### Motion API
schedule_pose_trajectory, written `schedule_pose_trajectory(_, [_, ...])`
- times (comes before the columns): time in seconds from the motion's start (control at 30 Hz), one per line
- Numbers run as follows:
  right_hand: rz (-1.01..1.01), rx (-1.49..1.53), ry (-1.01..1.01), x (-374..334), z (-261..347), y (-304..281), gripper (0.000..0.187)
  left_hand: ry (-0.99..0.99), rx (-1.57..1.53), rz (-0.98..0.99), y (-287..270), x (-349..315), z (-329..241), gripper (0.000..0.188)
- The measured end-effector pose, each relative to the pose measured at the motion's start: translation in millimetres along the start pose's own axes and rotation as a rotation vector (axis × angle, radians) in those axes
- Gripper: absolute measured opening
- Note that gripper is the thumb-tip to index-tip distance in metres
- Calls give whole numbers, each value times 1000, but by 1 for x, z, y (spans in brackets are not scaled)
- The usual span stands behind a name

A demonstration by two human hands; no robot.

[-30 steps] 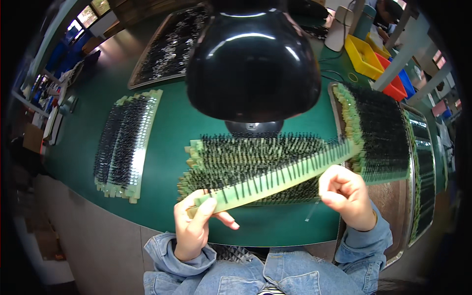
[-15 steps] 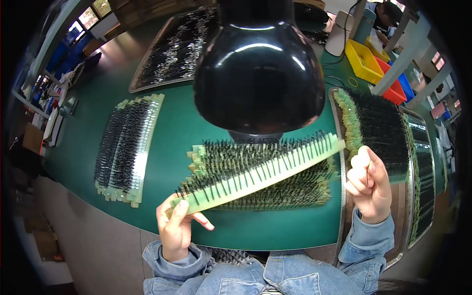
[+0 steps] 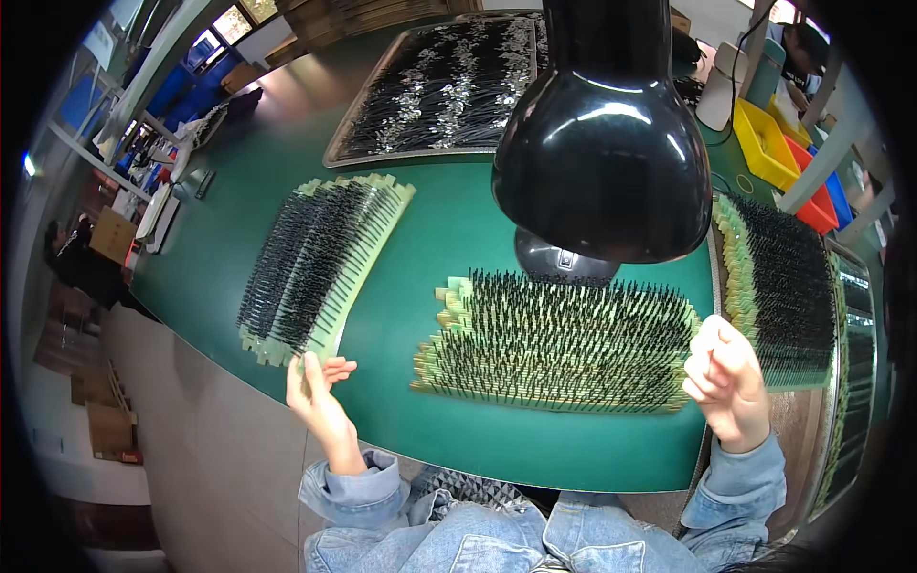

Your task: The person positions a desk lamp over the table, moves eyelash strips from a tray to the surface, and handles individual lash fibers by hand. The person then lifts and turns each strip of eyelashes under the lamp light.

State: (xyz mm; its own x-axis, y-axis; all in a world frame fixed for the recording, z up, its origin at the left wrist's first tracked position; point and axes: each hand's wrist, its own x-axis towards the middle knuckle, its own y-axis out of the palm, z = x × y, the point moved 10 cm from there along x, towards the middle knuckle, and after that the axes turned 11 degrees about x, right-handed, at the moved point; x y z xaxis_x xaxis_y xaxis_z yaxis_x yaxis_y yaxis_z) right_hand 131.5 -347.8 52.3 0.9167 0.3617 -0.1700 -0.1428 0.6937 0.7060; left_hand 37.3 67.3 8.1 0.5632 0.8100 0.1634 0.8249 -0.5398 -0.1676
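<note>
My left hand (image 3: 325, 411) pinches the near end of a pale green strip (image 3: 346, 301) with a row of black pins. That strip lies along the right side of a stack of similar strips (image 3: 291, 258) on the left of the table. A wider group of pinned green strips (image 3: 564, 349) lies in the middle, its rows side by side. At this group's right end, my right hand (image 3: 731, 387) is raised with its fingers curled together. Whatever it pinches, if anything, is hidden.
A black lamp (image 3: 602, 172) hangs over the green table (image 3: 449, 220). Behind is a tray (image 3: 411, 157) of dark parts with shiny bits. More pinned strips (image 3: 783, 286) lie at the right, near yellow (image 3: 761, 153) and red bins (image 3: 817, 212). Another person (image 3: 804, 48) is at the far right.
My left hand has carried the strip from above the middle group to the left stack. The view has shifted left. My right hand remains raised and closed.
</note>
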Motion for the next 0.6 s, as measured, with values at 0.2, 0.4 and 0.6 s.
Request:
schedule_pose_trajectory(0.2, [-11, -63, 157, 3, -31, -3, 9, 581, 1075, -67, 18, -7, -23, 11])
schedule_pose_trajectory(0.4, [14, -372, 165, 4, -38, -3, 6, 543, 1181, -189, 5, 6, -26, 33])
schedule_pose_trajectory(0.6, [62, -523, 131, 2, -43, 4, 7, 393, 548, 241, 60, -41, -65, 23])
